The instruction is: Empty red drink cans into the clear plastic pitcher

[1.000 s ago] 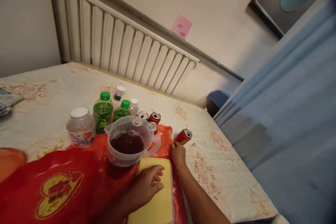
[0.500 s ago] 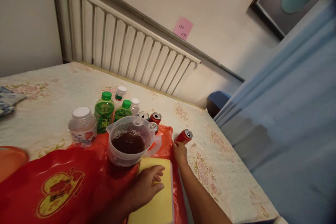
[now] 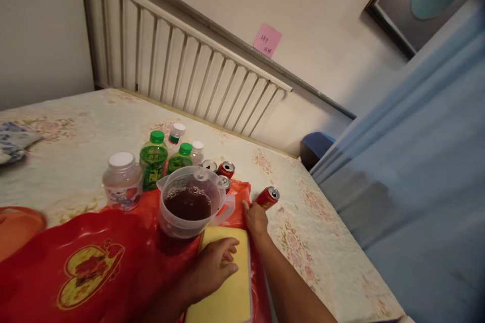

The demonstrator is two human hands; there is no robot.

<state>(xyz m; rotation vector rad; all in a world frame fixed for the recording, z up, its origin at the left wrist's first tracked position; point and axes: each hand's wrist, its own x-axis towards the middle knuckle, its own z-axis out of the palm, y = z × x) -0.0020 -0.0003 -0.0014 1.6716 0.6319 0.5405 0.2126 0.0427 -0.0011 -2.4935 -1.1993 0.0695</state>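
The left hand (image 3: 212, 267) lies flat and open on the yellow sponge (image 3: 227, 287), near on the red bag (image 3: 87, 257). The right hand (image 3: 255, 217) reaches open-fingered toward the tipped red can (image 3: 267, 197) just right of it, not gripping. The jug (image 3: 189, 202) already holds dark liquid; the far bottles (image 3: 153, 159) stay capped.

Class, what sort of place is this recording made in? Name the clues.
Probably a room in a home: a slatted headboard behind a floral-covered surface, likely a bed; a framed picture on the wall; a blue curtain alongside.
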